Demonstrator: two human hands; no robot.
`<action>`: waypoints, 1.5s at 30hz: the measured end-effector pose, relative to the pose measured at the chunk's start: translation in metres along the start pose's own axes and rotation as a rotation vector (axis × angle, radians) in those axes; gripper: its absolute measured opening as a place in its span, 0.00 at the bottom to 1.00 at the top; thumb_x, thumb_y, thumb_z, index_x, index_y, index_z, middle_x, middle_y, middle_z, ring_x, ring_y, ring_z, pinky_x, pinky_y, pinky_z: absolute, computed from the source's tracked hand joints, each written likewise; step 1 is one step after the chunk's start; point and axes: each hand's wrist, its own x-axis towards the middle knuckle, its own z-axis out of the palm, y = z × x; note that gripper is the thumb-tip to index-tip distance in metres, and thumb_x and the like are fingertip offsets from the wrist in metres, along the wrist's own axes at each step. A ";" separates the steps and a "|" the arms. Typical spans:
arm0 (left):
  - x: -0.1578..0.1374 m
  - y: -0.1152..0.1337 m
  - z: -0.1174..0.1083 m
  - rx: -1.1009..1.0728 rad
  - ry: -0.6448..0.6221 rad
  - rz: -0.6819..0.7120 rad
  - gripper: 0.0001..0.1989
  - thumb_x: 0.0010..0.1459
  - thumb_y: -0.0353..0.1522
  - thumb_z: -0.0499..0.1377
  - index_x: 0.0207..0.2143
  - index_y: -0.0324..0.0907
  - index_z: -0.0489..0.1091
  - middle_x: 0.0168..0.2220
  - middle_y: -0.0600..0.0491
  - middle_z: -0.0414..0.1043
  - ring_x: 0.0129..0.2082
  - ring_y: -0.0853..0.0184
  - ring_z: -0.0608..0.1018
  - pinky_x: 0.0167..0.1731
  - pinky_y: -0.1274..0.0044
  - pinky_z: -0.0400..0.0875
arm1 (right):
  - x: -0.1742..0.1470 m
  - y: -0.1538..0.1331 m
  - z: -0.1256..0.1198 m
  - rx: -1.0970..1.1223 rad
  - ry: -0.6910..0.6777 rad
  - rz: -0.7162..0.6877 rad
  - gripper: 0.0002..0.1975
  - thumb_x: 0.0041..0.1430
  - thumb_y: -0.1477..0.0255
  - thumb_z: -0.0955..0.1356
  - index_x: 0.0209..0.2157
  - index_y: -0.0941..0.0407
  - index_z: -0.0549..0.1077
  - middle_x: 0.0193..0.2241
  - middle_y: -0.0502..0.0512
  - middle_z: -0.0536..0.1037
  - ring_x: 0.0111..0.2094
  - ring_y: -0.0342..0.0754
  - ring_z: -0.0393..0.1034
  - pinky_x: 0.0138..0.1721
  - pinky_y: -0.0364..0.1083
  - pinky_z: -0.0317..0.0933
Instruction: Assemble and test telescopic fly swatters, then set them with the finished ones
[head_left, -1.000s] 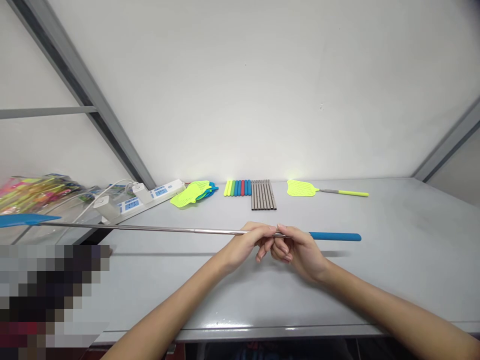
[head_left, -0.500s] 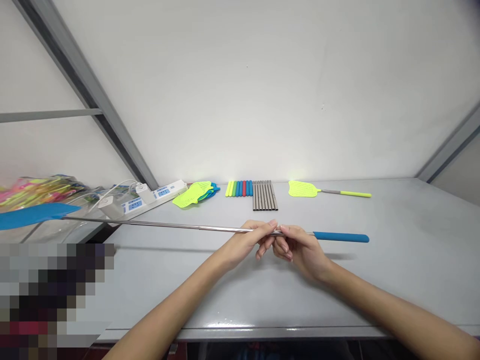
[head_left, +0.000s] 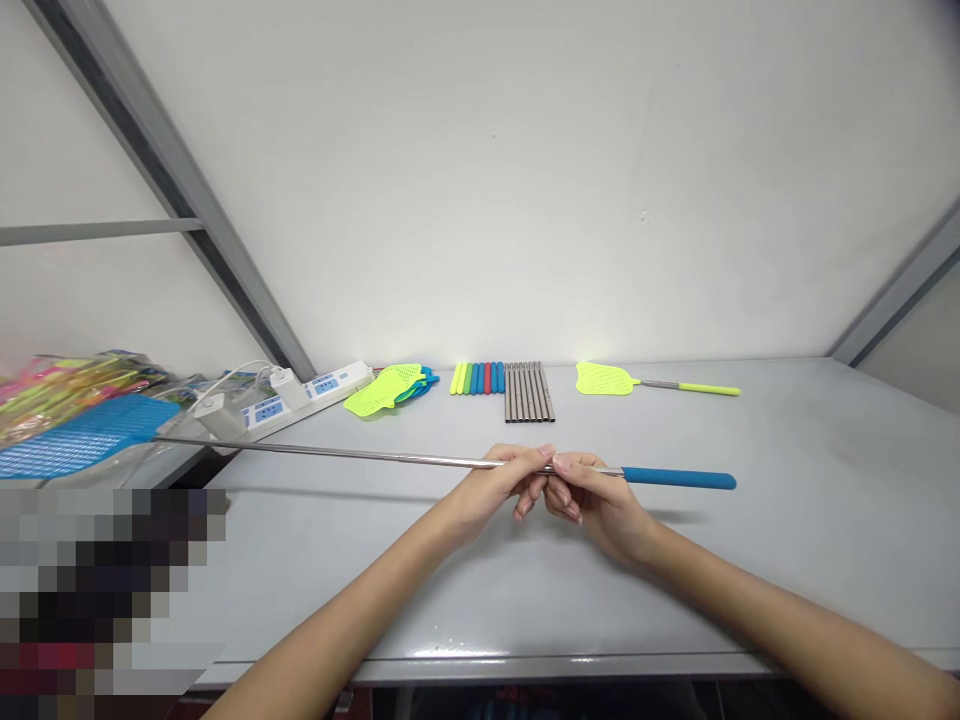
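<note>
Grey tabletop (head_left: 787, 560) under a white wall: my left hand (head_left: 501, 482) and right hand (head_left: 592, 495) both pinch the thin telescopic steel rod (head_left: 337, 455) of a blue mesh fly swatter (head_left: 79, 436), side by side beside its blue foam handle (head_left: 679, 479), keeping it level above the table.

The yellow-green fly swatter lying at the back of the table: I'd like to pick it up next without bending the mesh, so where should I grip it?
Grip the yellow-green fly swatter by its foam handle at the right end, coming from above; it lies flat with the mesh head pointing left and bare grey table around the handle.
</note>
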 end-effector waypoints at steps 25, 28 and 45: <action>0.005 -0.008 -0.007 -0.159 -0.087 -0.020 0.22 0.57 0.34 0.43 0.14 0.36 0.65 0.16 0.51 0.67 0.16 0.72 0.66 0.22 0.79 0.61 | 0.004 0.007 0.002 0.047 0.155 0.071 0.23 0.55 0.61 0.58 0.11 0.58 0.58 0.10 0.46 0.56 0.14 0.39 0.50 0.19 0.42 0.41; 0.005 -0.008 -0.007 -0.176 -0.081 -0.047 0.21 0.56 0.35 0.44 0.16 0.36 0.66 0.17 0.51 0.67 0.17 0.72 0.66 0.22 0.79 0.61 | 0.005 0.005 0.002 0.064 0.171 0.096 0.23 0.54 0.61 0.59 0.11 0.58 0.58 0.10 0.45 0.56 0.14 0.38 0.49 0.19 0.42 0.41; 0.001 0.001 -0.017 -0.359 -0.070 -0.263 0.17 0.54 0.34 0.46 0.32 0.30 0.71 0.32 0.43 0.74 0.30 0.63 0.76 0.41 0.72 0.62 | 0.008 0.000 -0.002 0.220 0.282 0.310 0.14 0.48 0.67 0.65 0.16 0.57 0.59 0.11 0.41 0.54 0.13 0.35 0.44 0.18 0.38 0.47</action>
